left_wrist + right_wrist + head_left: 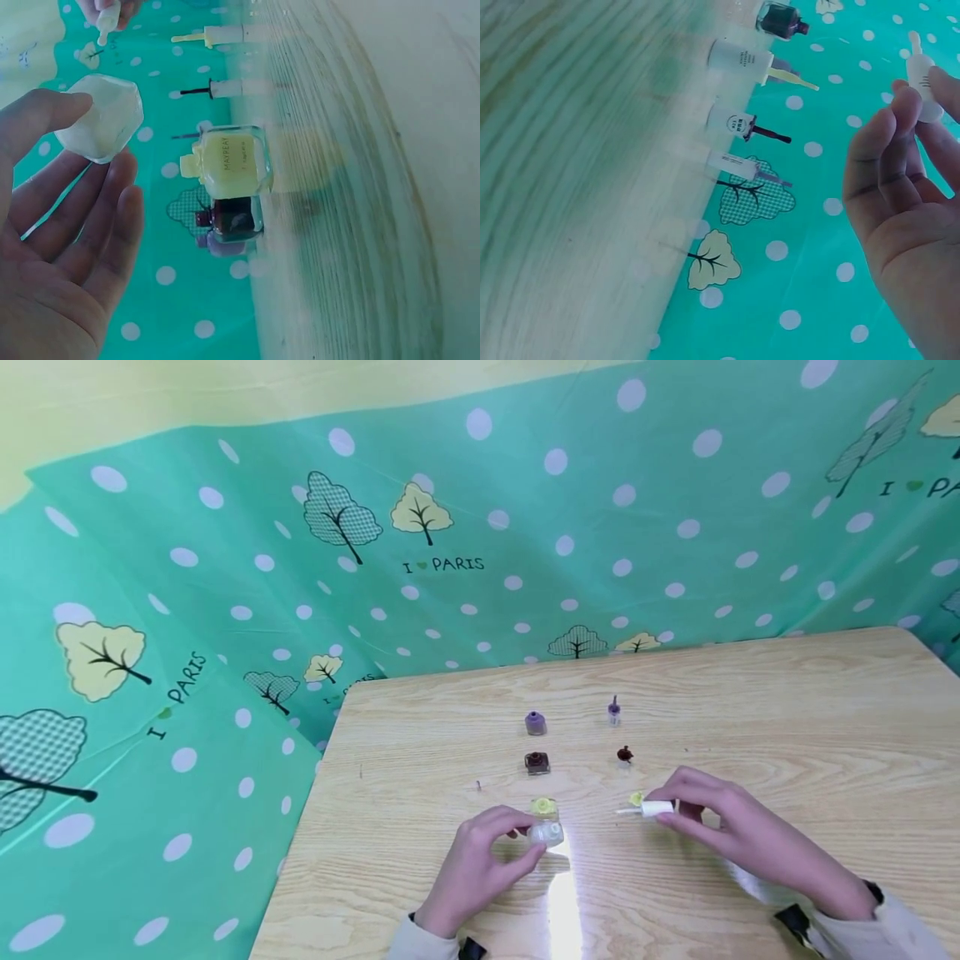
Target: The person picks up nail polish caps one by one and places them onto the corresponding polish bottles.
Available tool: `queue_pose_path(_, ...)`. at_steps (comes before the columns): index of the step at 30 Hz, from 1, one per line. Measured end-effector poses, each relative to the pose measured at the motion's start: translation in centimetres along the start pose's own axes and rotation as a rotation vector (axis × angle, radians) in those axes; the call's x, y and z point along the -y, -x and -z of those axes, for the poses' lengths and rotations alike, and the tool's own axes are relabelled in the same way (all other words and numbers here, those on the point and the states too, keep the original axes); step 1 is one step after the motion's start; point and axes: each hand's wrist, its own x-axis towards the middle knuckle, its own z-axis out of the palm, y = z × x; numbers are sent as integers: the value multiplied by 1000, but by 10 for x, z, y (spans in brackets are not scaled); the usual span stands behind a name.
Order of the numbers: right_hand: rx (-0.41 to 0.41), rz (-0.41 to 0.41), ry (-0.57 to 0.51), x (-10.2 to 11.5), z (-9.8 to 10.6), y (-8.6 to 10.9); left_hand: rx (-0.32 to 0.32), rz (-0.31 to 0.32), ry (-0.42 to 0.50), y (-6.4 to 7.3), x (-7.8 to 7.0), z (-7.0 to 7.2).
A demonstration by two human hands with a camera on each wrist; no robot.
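Lane between bottles [537, 765] and brush caps [614, 717]; yellow bottle [544, 809] blocks left hand [486, 862] ahead.

At two o'clock a white cap [924, 86] is pinched by the right hand [907, 187], its brush pointed toward twelve. From twelve o'clock down to centre, a yellow-brushed cap [739, 64], a dark-brushed cap [731, 121] and a purple-brushed cap [733, 163] are lined up on the surface [570, 210]. Toward one, a dark bottle [777, 20] is seen.

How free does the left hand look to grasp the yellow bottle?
Probably no: the left hand pinches the white bottle and would likely need to release it, though the yellow bottle stands close by.
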Motion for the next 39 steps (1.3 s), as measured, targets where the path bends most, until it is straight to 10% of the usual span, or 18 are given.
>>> queue_pose_path(19,-57,184,-8,22,-8,-10,-20,20,-10,-11,-10,-3)
queue_pose_path(39,-17,152,43,26,-19,-14,-8,-38,-49,-16,-15,-8)
